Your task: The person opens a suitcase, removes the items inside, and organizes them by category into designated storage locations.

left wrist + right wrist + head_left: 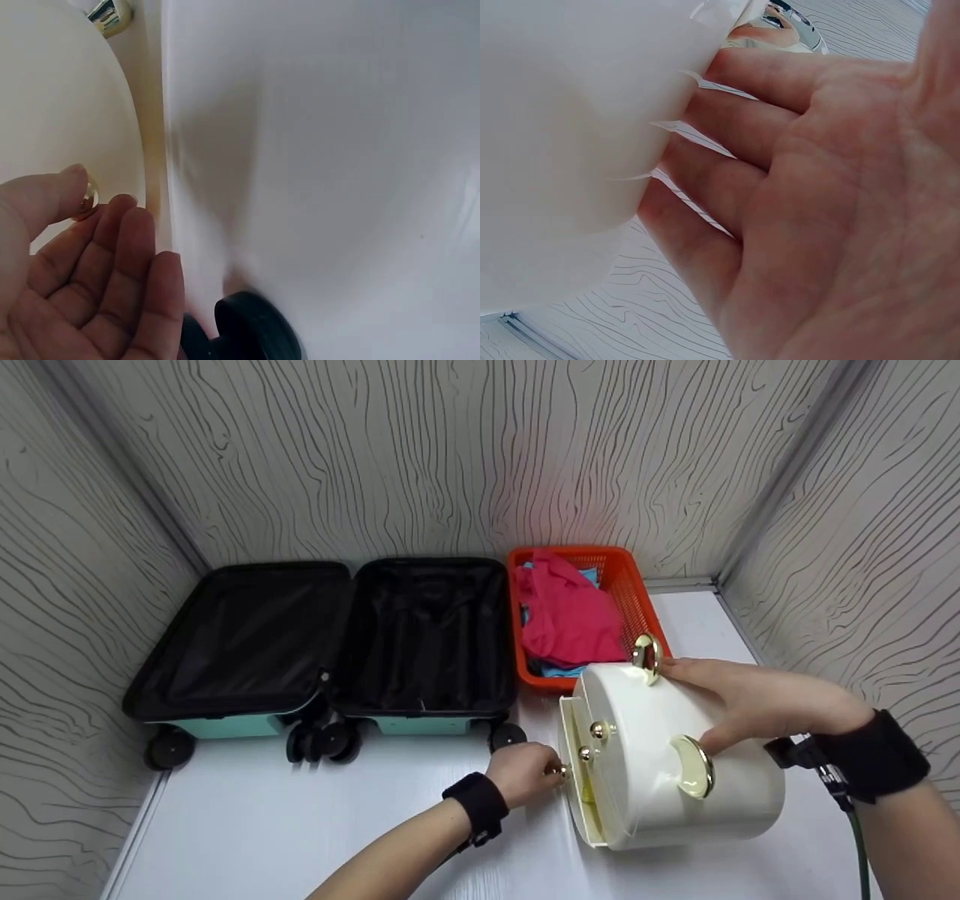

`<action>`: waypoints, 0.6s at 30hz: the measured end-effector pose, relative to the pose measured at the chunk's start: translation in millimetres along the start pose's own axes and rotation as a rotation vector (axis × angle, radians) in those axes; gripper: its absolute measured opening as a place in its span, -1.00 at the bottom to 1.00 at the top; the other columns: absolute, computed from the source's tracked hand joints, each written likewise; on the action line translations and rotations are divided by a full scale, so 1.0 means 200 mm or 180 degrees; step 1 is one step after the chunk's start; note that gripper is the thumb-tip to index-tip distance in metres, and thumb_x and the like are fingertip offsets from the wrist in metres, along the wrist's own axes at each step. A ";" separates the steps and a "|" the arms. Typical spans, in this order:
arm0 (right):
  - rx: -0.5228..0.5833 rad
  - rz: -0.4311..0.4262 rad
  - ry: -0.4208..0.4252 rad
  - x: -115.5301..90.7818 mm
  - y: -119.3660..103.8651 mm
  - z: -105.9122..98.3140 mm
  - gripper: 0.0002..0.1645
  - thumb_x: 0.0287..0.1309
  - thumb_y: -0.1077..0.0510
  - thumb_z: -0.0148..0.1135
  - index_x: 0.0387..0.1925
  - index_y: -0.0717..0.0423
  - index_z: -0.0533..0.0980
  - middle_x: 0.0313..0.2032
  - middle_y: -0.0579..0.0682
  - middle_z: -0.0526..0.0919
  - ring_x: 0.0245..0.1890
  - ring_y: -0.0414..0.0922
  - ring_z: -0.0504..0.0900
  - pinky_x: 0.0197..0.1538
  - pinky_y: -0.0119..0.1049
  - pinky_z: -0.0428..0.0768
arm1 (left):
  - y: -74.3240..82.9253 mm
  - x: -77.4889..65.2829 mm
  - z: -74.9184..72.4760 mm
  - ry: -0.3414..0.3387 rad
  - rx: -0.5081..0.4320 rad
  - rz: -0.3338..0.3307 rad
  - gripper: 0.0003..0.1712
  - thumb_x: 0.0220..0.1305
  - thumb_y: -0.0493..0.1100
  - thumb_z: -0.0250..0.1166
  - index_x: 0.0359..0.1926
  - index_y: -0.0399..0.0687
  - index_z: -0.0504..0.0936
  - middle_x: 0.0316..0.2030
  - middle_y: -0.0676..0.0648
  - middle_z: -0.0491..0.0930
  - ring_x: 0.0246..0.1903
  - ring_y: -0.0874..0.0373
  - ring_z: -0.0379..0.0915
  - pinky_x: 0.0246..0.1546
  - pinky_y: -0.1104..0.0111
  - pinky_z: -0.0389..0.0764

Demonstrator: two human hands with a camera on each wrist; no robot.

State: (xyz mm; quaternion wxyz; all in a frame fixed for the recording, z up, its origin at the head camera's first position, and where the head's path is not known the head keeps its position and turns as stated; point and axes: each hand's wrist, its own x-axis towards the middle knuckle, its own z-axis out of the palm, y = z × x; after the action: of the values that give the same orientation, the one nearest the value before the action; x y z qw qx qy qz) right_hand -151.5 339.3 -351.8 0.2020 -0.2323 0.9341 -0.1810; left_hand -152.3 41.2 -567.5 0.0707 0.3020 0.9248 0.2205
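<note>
A glossy cream storage box with rounded sides and gold trim lies on the table at the front right, its drawer side facing left. One drawer is partly pulled out, leaving a narrow gap. My left hand pinches that drawer's gold knob between thumb and index finger; the other fingers curve beside it. My right hand rests over the box's upper side, fingers nearly straight against the surface in the right wrist view. Its thumb lies beside a gold handle, its index fingertip by the other handle.
Behind the hands, an open mint suitcase with black lining lies flat, its black wheels toward me. An orange basket holding pink cloth and blue cloth stands behind the box. Patterned panels enclose the white table.
</note>
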 end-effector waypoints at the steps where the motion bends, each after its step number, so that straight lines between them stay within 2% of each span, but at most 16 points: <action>1: -0.0010 -0.0003 0.0001 0.00 0.00 0.00 0.18 -0.16 -0.05 0.61 0.52 0.03 0.28 0.38 -0.01 0.41 0.22 -0.02 0.44 0.20 0.07 0.46 | 0.00 0.00 0.00 -0.0003 0.0005 0.0008 -0.91 0.20 -0.01 0.44 -0.34 0.14 0.81 -0.51 0.24 0.62 -0.51 0.37 0.48 -0.56 0.42 0.42; 11: -0.0042 0.0015 -0.0001 0.00 0.00 0.00 0.18 -0.15 -0.08 0.61 0.52 0.03 0.27 0.39 0.00 0.41 0.23 -0.01 0.45 0.20 0.08 0.46 | 0.04 0.02 0.03 -0.0031 -0.0033 -0.0030 -0.87 0.27 0.03 0.42 -0.31 0.13 0.81 -0.50 0.24 0.60 -0.51 0.39 0.45 -0.54 0.44 0.40; 18: -0.0005 0.0020 -0.0021 0.00 0.00 0.00 0.21 -0.16 -0.09 0.62 0.53 0.02 0.25 0.38 -0.01 0.41 0.20 -0.02 0.46 0.19 0.07 0.46 | 0.06 0.04 0.05 0.0038 0.0001 -0.0002 -0.89 0.27 -0.01 0.41 -0.29 0.15 0.82 -0.49 0.23 0.60 -0.48 0.39 0.47 -0.53 0.45 0.40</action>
State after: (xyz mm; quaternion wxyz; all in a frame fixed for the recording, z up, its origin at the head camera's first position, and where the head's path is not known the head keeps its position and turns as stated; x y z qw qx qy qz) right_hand -151.5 338.6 -351.5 0.2054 -0.2300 0.9343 -0.1788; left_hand -148.6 58.1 -571.4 0.0651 0.3004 0.9253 0.2222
